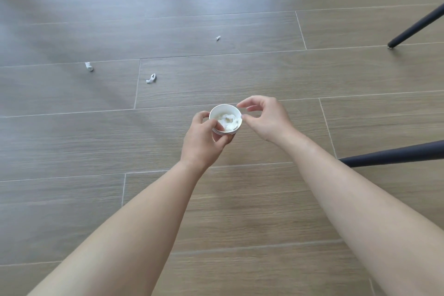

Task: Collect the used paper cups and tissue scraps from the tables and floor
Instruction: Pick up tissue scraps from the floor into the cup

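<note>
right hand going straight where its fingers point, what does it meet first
Probably the white paper cup, gripped by the left hand; fingers of the right hand point at its rim, though depth is unclear.

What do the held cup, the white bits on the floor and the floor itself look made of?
Cup: probably thin white paper, matte; rolled rim, several stacked rims suggest nested cups.
Floor scraps: probably tissue, soft and twisted.
Floor: wood-grain planks with slight sheen; pale joint lines, so tile or laminate, cannot tell.
</note>
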Demonstrator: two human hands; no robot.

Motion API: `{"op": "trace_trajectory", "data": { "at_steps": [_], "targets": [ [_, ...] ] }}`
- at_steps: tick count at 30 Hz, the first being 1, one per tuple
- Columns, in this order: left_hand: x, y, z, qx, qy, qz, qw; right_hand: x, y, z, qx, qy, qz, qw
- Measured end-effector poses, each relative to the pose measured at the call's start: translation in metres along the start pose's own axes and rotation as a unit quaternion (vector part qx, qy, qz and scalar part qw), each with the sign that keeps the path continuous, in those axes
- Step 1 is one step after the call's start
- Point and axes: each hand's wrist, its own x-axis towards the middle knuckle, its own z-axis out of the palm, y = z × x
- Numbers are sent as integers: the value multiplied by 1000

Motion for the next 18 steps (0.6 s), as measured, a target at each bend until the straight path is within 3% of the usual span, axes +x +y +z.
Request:
{"op": "trace_trajectory", "data": {
  "at_steps": [6, 18],
  "targets": [
    [20, 1, -69, 30, -90, 98, 991, -2, -53, -13, -51, -14, -37, 998],
    [64, 9, -219, -7, -107, 132, 986, 23, -209, 2, -128, -26, -50, 990]
  ]
}}
